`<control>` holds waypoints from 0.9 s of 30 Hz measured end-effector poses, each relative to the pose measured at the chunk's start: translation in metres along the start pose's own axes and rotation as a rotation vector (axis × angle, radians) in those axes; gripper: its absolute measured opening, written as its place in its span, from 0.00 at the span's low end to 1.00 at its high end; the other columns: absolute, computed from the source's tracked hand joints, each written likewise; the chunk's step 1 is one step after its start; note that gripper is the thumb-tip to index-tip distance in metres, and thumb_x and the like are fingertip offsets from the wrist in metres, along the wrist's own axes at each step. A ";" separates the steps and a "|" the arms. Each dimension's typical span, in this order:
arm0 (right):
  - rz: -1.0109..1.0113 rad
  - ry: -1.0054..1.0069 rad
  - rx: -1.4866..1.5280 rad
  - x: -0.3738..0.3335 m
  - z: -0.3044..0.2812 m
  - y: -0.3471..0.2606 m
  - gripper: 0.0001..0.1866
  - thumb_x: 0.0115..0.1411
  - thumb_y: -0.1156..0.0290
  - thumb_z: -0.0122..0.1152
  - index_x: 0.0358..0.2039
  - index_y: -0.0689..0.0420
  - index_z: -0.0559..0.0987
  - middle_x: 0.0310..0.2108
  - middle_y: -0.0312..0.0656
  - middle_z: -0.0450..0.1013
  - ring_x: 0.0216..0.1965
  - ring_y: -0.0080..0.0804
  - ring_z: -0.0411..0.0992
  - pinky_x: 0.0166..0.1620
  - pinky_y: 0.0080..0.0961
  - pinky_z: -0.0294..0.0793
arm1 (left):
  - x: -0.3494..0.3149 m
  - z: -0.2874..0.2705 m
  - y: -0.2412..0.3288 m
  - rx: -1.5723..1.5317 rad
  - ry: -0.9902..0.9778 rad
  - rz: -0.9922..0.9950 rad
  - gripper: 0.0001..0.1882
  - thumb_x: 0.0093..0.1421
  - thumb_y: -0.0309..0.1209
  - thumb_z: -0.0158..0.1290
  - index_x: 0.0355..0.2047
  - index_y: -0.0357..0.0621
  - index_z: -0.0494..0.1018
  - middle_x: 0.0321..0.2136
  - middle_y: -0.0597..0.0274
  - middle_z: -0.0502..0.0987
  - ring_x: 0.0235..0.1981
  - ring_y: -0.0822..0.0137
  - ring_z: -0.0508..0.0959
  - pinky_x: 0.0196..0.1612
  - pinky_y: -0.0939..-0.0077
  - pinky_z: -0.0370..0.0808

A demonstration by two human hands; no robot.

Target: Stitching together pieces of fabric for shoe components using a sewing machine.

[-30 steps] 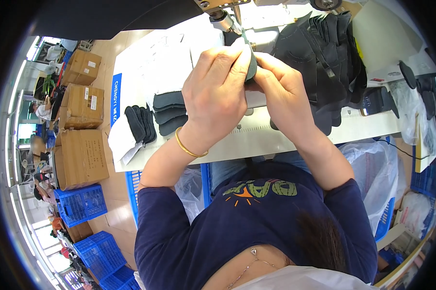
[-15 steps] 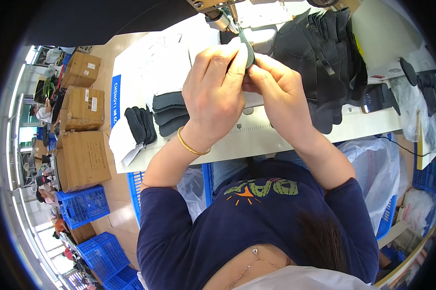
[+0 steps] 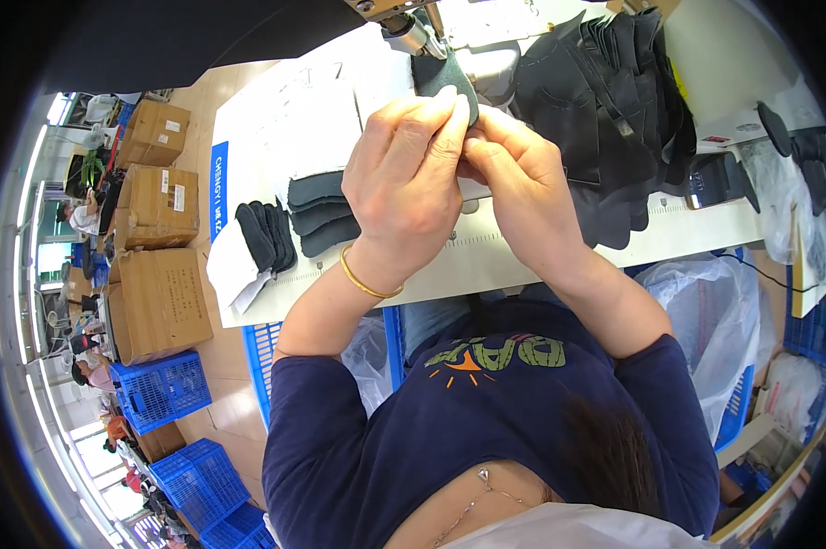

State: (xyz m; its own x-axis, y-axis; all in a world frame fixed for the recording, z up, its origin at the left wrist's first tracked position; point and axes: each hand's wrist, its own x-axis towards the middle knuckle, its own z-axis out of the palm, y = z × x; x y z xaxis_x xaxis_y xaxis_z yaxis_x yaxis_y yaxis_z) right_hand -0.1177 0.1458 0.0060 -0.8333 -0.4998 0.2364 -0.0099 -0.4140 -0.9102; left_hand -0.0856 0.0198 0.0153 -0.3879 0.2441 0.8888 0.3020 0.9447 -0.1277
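Observation:
Both hands pinch a dark cut fabric piece (image 3: 447,75) at the sewing machine's needle area (image 3: 420,38). My left hand (image 3: 404,174) grips its near left edge between thumb and fingers, and a gold bangle circles that wrist. My right hand (image 3: 523,178) holds the near right end, its fingertips close to the left ones. The piece's far end lies under the machine's presser parts. Part of it is hidden behind my fingers.
Stacked dark pieces (image 3: 321,215) and a smaller bundle (image 3: 266,238) lie left on the white table (image 3: 413,285). A large pile of black pieces (image 3: 605,110) is at the right, near a phone-like object (image 3: 706,183). Blue crates (image 3: 161,392) and cardboard boxes (image 3: 161,302) stand left.
The dark fabric piece has turned, and more of its flat face now shows to the left of the needle. Both hands have shifted slightly toward me while keeping hold.

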 end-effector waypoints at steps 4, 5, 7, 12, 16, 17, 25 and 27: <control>0.029 -0.007 0.035 0.000 0.000 0.001 0.09 0.66 0.78 0.44 0.38 0.67 0.74 0.30 0.36 0.73 0.33 0.16 0.66 0.36 0.20 0.70 | -0.001 -0.001 0.001 0.028 -0.015 0.003 0.20 0.38 0.22 0.57 0.36 0.33 0.81 0.36 0.58 0.80 0.37 0.61 0.79 0.36 0.71 0.80; 0.029 -0.008 0.034 0.000 0.001 0.000 0.09 0.66 0.78 0.44 0.38 0.67 0.74 0.30 0.36 0.73 0.33 0.16 0.66 0.36 0.20 0.70 | -0.002 -0.001 0.001 0.029 -0.015 0.003 0.20 0.38 0.22 0.57 0.36 0.33 0.81 0.36 0.58 0.80 0.37 0.61 0.79 0.36 0.71 0.80; 0.033 0.009 0.074 0.000 0.003 -0.001 0.09 0.66 0.78 0.44 0.39 0.67 0.74 0.30 0.36 0.73 0.34 0.16 0.66 0.37 0.20 0.70 | -0.002 -0.003 0.000 0.039 -0.043 0.014 0.20 0.38 0.22 0.57 0.36 0.34 0.81 0.37 0.58 0.80 0.38 0.60 0.79 0.37 0.71 0.80; 0.040 -0.006 0.093 0.001 0.005 -0.003 0.09 0.65 0.79 0.44 0.39 0.67 0.74 0.31 0.35 0.73 0.34 0.16 0.66 0.37 0.19 0.70 | -0.001 -0.005 -0.003 0.020 -0.059 0.009 0.20 0.38 0.21 0.57 0.37 0.34 0.81 0.38 0.58 0.80 0.38 0.60 0.79 0.38 0.70 0.80; 0.044 -0.012 0.098 0.003 0.006 0.000 0.09 0.64 0.79 0.44 0.39 0.66 0.74 0.31 0.34 0.73 0.34 0.16 0.66 0.37 0.19 0.69 | 0.002 -0.006 -0.008 0.010 -0.059 0.028 0.20 0.38 0.20 0.57 0.37 0.33 0.81 0.38 0.57 0.80 0.39 0.59 0.79 0.39 0.70 0.80; 0.044 -0.012 0.096 0.003 0.006 0.001 0.09 0.64 0.79 0.44 0.39 0.66 0.74 0.31 0.34 0.73 0.34 0.16 0.66 0.37 0.19 0.69 | 0.002 -0.007 -0.010 0.010 -0.058 0.027 0.20 0.38 0.20 0.57 0.37 0.33 0.81 0.38 0.57 0.80 0.39 0.59 0.79 0.39 0.70 0.80; 0.095 -0.062 0.061 0.007 0.009 0.000 0.19 0.65 0.81 0.45 0.56 0.68 0.70 0.48 0.39 0.74 0.48 0.20 0.71 0.53 0.20 0.72 | 0.004 -0.004 -0.026 -0.062 -0.071 0.057 0.22 0.37 0.20 0.58 0.38 0.35 0.81 0.37 0.57 0.81 0.39 0.59 0.80 0.39 0.70 0.80; 0.098 -0.065 0.075 0.006 0.012 0.000 0.20 0.64 0.81 0.45 0.56 0.68 0.70 0.48 0.39 0.73 0.47 0.19 0.70 0.53 0.19 0.71 | 0.004 -0.004 -0.029 -0.067 -0.072 0.058 0.22 0.37 0.20 0.58 0.38 0.35 0.81 0.37 0.57 0.81 0.39 0.59 0.80 0.39 0.70 0.80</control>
State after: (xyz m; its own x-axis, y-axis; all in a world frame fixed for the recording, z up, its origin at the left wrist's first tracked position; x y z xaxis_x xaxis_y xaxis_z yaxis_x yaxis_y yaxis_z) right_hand -0.1167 0.1337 0.0114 -0.7909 -0.5875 0.1714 0.1128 -0.4152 -0.9027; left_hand -0.0929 -0.0071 0.0246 -0.4289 0.3156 0.8464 0.3823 0.9124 -0.1465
